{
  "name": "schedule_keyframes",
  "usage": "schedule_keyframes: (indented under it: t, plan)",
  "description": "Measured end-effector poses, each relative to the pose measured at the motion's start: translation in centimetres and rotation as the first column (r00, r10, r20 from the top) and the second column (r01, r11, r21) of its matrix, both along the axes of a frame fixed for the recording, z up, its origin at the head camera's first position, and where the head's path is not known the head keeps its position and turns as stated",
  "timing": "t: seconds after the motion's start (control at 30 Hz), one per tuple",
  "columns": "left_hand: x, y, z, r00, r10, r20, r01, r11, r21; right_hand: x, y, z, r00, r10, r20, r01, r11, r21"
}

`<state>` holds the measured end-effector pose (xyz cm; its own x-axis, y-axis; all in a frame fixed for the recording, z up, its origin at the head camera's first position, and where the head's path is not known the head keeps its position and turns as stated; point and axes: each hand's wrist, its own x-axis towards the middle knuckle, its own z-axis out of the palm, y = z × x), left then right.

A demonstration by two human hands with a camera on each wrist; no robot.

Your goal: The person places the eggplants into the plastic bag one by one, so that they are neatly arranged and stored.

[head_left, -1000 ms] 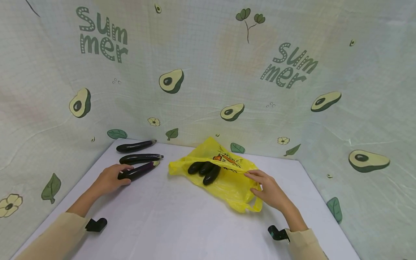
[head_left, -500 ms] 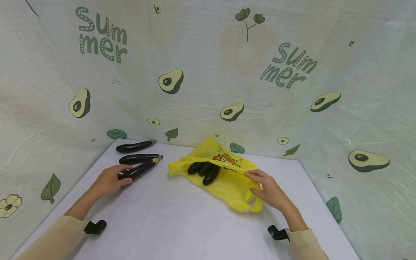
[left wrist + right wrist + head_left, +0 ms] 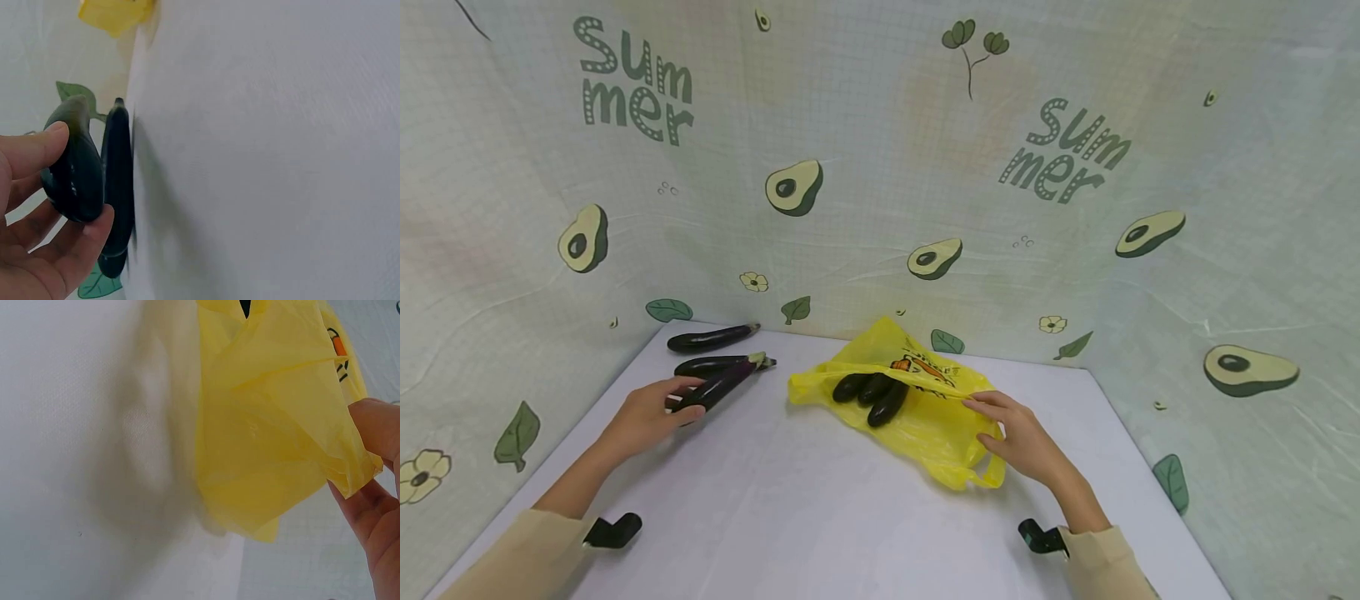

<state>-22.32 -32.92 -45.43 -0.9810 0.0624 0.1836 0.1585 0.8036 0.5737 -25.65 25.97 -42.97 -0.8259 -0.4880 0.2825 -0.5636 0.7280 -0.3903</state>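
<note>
at the frame's left, a far eggplant [image 3: 707, 340] is lying on the surface [image 3: 820, 517] behind a near eggplant [image 3: 703, 365]; a third eggplant [image 3: 724, 384], in the left hand [image 3: 651, 414], is crossing before the near one. at centre, a bag [image 3: 942, 437] is lying with three eggplants [image 3: 889, 404] resting in its mouth; the right hand [image 3: 1024, 440] is holding its right edge. a cloth [image 3: 865, 125] is hanging behind.

Glossy dark-purple long eggplant [image 3: 722, 384] in left hand [image 3: 651, 414]: lower end partly covered by fingers. Slim black eggplant with green stem [image 3: 703, 365] just beyond left hand: partly hidden behind held one; contact between two unclear. Crinkled yellow plastic bag [image 3: 951, 437] at right hand [image 3: 1021, 440]: cut off by top edge, both wrist views; black lettering [image 3: 942, 381] too small to read. Stubby black eggplants [image 3: 889, 405] between hands: far ends hidden under bag's upper layer. Both hands cut off, wrist views.
</note>
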Motion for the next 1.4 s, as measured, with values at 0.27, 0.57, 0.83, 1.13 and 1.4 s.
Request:
schedule_keyframes:
  t: [0.27,0.57,0.83,1.13,1.4]
  plan:
    - [0.6,0.5,1.2,1.0,-0.017,-0.022,0.017,1.0,0.014,0.0,-0.1,0.2,1.0,0.0,0.008,0.0,1.0,-0.003]
    - [1.4,1.9,2.9,0.999,-0.042,-0.021,0.043,0.998,0.035,-0.1,0.0,0.2,1.0,-0.006,0.024,0.006,1.0,-0.009]
    - [1.8,3.4,4.0,0.998,-0.057,-0.029,0.059,0.997,0.042,0.0,0.0,0.2,1.0,-0.009,0.021,0.009,1.0,-0.007]
    - [2.2,5.6,4.9,0.993,-0.112,-0.047,0.115,0.99,0.077,0.0,-0.1,0.2,1.0,-0.015,0.02,0.015,1.0,-0.004]
    - [2.4,7.3,4.4,0.982,-0.179,-0.057,0.183,0.979,0.09,0.1,-0.2,0.2,1.0,-0.014,0.013,0.014,1.0,-0.003]
